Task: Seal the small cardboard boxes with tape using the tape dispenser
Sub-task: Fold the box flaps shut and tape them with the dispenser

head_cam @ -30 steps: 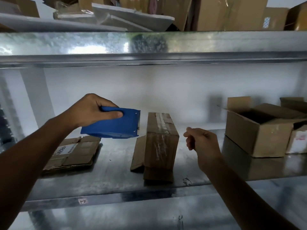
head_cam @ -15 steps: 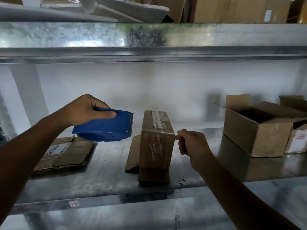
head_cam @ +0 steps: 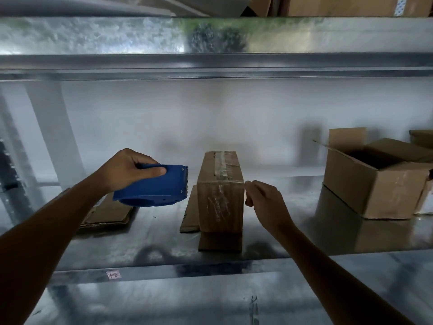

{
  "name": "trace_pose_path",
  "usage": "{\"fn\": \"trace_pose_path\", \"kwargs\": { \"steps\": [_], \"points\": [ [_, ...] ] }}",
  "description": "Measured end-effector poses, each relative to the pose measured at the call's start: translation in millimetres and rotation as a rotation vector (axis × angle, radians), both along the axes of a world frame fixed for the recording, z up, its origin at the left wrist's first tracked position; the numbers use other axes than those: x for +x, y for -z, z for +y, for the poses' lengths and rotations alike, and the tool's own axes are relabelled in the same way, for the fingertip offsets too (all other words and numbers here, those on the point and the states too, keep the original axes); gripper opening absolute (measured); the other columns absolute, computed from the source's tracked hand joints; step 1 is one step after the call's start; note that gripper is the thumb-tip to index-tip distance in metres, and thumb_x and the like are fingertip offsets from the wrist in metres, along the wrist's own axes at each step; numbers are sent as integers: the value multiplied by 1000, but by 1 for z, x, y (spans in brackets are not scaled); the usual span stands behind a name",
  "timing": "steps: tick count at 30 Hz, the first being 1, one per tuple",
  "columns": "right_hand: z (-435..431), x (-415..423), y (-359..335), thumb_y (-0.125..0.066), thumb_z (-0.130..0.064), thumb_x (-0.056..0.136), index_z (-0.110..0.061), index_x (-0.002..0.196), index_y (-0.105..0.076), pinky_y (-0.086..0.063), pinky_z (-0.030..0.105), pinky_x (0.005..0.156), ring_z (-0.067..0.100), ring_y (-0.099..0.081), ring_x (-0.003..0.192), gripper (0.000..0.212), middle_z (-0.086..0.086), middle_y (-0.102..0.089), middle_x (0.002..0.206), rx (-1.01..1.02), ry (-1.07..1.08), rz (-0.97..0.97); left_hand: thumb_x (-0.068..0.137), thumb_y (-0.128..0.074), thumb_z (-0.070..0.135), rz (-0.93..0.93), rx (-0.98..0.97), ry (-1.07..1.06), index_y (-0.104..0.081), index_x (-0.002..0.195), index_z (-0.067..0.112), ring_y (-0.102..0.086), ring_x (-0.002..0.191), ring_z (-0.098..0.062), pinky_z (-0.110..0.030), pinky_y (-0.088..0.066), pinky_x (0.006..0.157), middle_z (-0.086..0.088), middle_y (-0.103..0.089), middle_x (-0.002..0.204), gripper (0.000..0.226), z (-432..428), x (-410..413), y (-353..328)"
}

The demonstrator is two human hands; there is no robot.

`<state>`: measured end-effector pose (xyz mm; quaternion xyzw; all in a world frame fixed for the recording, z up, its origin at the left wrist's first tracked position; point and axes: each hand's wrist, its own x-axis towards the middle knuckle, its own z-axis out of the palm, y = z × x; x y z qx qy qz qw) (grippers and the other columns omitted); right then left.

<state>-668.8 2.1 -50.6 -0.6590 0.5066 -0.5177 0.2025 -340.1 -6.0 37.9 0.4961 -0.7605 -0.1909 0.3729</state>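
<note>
The person's left hand (head_cam: pixel 126 168) is wrapped around the back of a blue tape dispenser (head_cam: pixel 154 188), thumb laid along its side. It holds the dispenser clear of the shelf, with the toothed cutting edge pointing right, just beside the upper left of the small cardboard box (head_cam: pixel 220 202). The right hand (head_cam: pixel 264 200) has its fingers curled in, and the knuckles sit right at the box's upper right corner. From here I cannot tell whether they pinch the edge, a bit of tape, or nothing at all.

The box stands on end near the middle of the metal shelf (head_cam: pixel 293 231). A strip of clear tape (head_cam: pixel 221 164) already runs along its top and down the near face. A flat piece of cardboard (head_cam: pixel 190 211) lies against its left side. Further left, partly under the left forearm, lies a flattened carton (head_cam: pixel 110 214).

Well off to the right sits an open box (head_cam: pixel 375 191) with its flaps up. A small sticker (head_cam: pixel 113 274) is stuck to the shelf's front lip. An upper shelf (head_cam: pixel 210 64) spans overhead.
</note>
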Motion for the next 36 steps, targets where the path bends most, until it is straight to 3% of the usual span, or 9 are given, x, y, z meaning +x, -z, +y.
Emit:
{"fn": "trace_pose_path", "kwargs": {
  "steps": [3, 6, 9, 14, 17, 22, 25, 30, 36],
  "points": [
    [-8, -10, 2, -55, -22, 100, -3, 81, -55, -44, 34, 62, 17, -52, 62, 27, 15, -59, 73, 6, 12, 83, 64, -73, 74, 81, -59, 28, -82, 89, 32, -75, 80, -14, -31, -58, 74, 4, -79, 88, 50, 2, 4, 10],
    [-12, -15, -6, -56, -14, 99, -10, 97, -53, -54, 40, 76, 19, -61, 82, 5, 3, -62, 89, -213, 86, 15, 53, -69, 90, 113, -84, 26, -81, 90, 36, -75, 81, -15, -32, -58, 74, 5, -79, 89, 66, 3, 10, 14],
    [-15, -3, -27, -46, -31, 104, -16, 124, -56, -50, 35, 99, 15, -59, 116, 27, -1, -63, 122, -390, 18, 76, 60, -71, 84, 129, -106, 23, -82, 90, 33, -75, 82, -19, -39, -58, 76, 2, -79, 89, 60, 2, 9, 16],
    [-18, 21, -50, -32, -47, 107, -26, 156, -32, -32, 28, 115, 12, -31, 147, 54, -2, -37, 160, -322, -287, 648, 75, -73, 63, 112, -119, 5, -81, 88, 36, -75, 79, -15, -34, -58, 71, 5, -79, 87, 31, 4, 1, 18],
    [-25, 21, -48, -29, -44, 108, -27, 157, -30, -31, 33, 116, 16, -29, 149, 52, -2, -34, 162, -231, -290, 847, 87, -73, 34, 111, -124, -18, -81, 88, 35, -74, 79, -15, -32, -57, 72, 6, -79, 86, 8, 2, 1, 19],
    [-35, 20, -45, -33, -45, 107, -35, 156, -33, -36, 44, 118, 19, -34, 148, 49, -5, -38, 160, -240, -271, 985, 87, -72, 35, 122, -145, -29, -80, 90, 35, -74, 79, -13, -25, -57, 67, 6, -79, 87, 9, 5, 7, 19],
    [-30, 23, -54, -36, -42, 108, -33, 154, -38, -38, 41, 116, 18, -39, 144, 46, -4, -41, 158, -246, -294, 1016, 78, -75, 48, 85, -150, -53, -80, 90, 41, -74, 82, -9, -20, -58, 71, 13, -78, 88, 14, 7, 10, 16],
    [-23, 40, -60, -31, -37, 109, -23, 152, -37, -41, 37, 103, 22, -45, 134, 46, -2, -43, 152, -266, -277, 1075, 68, -70, 69, -104, -184, -161, -77, 92, 50, -71, 83, 0, -38, -61, 80, 24, -75, 86, 31, 12, 12, 5],
    [-27, 52, -62, -29, -45, 108, -26, 138, -55, -44, 28, 83, 15, -53, 123, 44, -7, -51, 138, -384, -202, 1060, 78, -60, 78, -400, -264, -313, -78, 92, 43, -64, 85, -5, -27, -52, 72, 20, -73, 88, 42, 6, -18, -2]
  ]
}}
